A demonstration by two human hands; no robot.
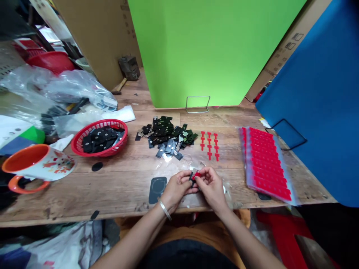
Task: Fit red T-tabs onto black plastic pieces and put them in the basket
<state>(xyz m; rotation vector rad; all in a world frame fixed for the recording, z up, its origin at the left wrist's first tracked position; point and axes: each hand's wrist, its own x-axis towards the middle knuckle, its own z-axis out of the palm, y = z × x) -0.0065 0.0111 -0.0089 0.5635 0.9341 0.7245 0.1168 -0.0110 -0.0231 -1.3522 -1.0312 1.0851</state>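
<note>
Head view | left hand (176,186) pinches a small black piece (192,178) at the table's (126,183) near edge | right hand (211,185) pinches a red tab (196,175) against that piece | pile of black pieces (168,136) and rows of red tabs (209,145) lie beyond | red basket (99,141) left, mug (36,164) far left

Table (117,186): worn, rough wood
Basket (84,149): red woven plastic
Mug (42,164): glossy ceramic
Bracelet (164,209): shiny metal
Backdrop (210,48): matt green
</note>
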